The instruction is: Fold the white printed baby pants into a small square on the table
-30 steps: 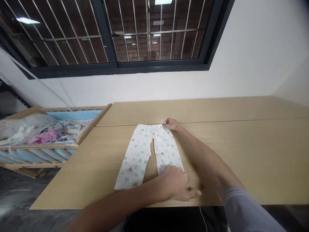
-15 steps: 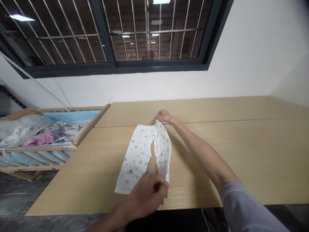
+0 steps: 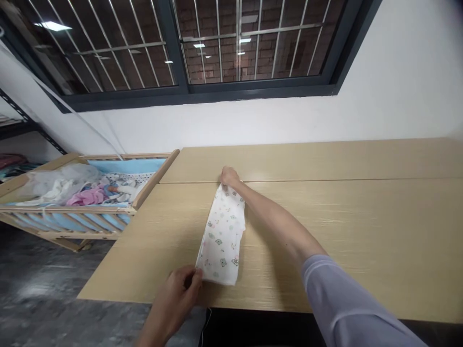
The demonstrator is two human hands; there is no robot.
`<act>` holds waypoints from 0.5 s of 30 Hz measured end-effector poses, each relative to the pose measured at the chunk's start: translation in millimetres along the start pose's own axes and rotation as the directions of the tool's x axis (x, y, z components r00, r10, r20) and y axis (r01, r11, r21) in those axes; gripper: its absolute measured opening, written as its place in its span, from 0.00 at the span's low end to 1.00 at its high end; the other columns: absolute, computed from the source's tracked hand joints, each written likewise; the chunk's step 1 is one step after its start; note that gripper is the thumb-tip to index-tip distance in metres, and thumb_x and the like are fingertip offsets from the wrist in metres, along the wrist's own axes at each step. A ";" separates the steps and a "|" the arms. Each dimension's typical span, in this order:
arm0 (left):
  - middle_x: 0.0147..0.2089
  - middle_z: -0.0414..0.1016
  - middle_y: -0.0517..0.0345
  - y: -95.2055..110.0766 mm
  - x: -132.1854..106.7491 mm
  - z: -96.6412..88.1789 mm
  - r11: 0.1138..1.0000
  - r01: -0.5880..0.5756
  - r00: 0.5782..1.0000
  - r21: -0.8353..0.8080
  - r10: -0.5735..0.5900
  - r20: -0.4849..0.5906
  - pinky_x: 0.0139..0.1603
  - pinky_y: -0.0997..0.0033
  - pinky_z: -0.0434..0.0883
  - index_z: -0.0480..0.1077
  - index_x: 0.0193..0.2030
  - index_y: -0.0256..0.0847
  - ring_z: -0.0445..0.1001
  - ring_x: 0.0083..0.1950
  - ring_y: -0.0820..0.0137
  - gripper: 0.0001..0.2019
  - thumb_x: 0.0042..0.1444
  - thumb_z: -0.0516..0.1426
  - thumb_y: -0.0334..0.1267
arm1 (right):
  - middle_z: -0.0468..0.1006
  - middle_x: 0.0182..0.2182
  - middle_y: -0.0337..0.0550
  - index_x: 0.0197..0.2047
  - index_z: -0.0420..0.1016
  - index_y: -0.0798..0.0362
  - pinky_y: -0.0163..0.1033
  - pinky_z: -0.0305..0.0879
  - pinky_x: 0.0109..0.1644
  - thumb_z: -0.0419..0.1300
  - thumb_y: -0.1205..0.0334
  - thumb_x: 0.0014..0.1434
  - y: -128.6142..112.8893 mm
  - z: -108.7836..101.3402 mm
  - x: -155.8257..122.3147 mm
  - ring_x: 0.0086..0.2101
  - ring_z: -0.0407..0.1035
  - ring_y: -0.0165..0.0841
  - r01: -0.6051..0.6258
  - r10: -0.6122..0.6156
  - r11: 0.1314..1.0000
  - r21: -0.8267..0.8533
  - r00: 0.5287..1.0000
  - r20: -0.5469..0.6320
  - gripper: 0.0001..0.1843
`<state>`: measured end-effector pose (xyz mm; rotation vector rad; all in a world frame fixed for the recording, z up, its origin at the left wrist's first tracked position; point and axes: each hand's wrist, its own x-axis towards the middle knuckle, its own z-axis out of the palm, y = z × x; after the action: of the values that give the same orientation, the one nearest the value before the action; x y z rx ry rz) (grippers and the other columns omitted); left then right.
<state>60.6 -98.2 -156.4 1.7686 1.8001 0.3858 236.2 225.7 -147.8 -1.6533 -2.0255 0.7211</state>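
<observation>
Okay, white printed baby leggings (image 3: 221,236) lie folded lengthwise into a narrow strip near the middle of the frame, on a light wood-grain table (image 3: 325,159). The strip runs from the seam between the table's two panels toward the near edge, tilted slightly. The right hand (image 3: 229,177), reaching out on a bare forearm from a lavender sleeve (image 3: 343,303), pinches the far end of the strip between closed fingers, right at the seam. The left hand (image 3: 177,294) sits at the lower centre of the frame, just past the table's near edge, half curled, with its fingertips (image 3: 197,274) touching the strip's near corner; whether they have hold of the cloth, I cannot tell. At the left of the frame, a wooden crib (image 3: 155,173) stands just beside the table, holding a pink garment (image 3: 88,197) and a pale bundle of clothes (image 3: 61,185). A barred window (image 3: 238,48) fills the top of the frame.
</observation>
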 end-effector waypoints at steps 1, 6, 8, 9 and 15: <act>0.23 0.71 0.57 -2.5 -0.8 1.1 0.996 0.014 1.000 0.083 -0.012 -0.024 0.30 0.68 0.58 0.63 0.22 0.44 0.70 0.27 0.66 0.22 0.65 0.45 0.49 | 0.81 0.36 0.62 0.38 0.77 0.62 0.43 0.69 0.40 0.65 0.71 0.53 -3.1 2.9 -2.1 0.42 0.77 0.49 -0.016 0.016 1.000 -0.027 1.000 -0.007 0.07; 0.32 0.80 0.52 -8.1 -15.9 9.6 0.853 0.022 0.866 0.521 0.244 -0.436 0.37 0.64 0.63 0.73 0.33 0.44 0.77 0.34 0.59 0.15 0.66 0.50 0.45 | 0.76 0.55 0.63 0.57 0.70 0.59 0.50 0.68 0.55 0.56 0.60 0.67 -16.8 8.7 -38.2 0.53 0.72 0.52 0.094 -0.099 0.990 -0.103 0.994 -0.044 0.18; 0.43 0.82 0.47 -8.1 -22.5 19.4 0.770 -0.130 0.720 0.624 0.507 -0.474 0.44 0.61 0.67 0.75 0.45 0.42 0.78 0.43 0.56 0.12 0.65 0.53 0.44 | 0.71 0.62 0.61 0.65 0.64 0.56 0.52 0.65 0.61 0.52 0.54 0.70 -20.5 11.8 -70.4 0.58 0.68 0.50 0.298 -0.297 0.949 -0.101 0.955 0.020 0.24; 0.51 0.81 0.44 -8.2 -25.0 26.4 0.724 -0.210 0.665 0.657 0.598 -0.447 0.48 0.60 0.68 0.73 0.53 0.40 0.78 0.49 0.55 0.15 0.65 0.54 0.43 | 0.67 0.65 0.60 0.68 0.60 0.55 0.54 0.63 0.64 0.51 0.51 0.71 -21.4 14.2 -90.1 0.61 0.65 0.50 0.424 -0.417 0.902 -0.086 0.905 0.089 0.27; 0.69 0.68 0.38 -20.0 -29.6 78.1 0.581 -0.290 0.646 0.761 0.705 -0.292 0.60 0.58 0.65 0.57 0.73 0.38 0.68 0.68 0.52 0.33 0.62 0.56 0.43 | 0.40 0.76 0.53 0.76 0.46 0.50 0.58 0.42 0.74 0.45 0.43 0.72 -4.4 33.7 -197.7 0.73 0.37 0.47 0.780 -0.713 0.619 0.088 0.511 0.481 0.36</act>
<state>88.5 -143.6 -223.7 3.0195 1.8753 0.6289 251.4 27.1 -171.4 -0.4593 -2.8711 0.6799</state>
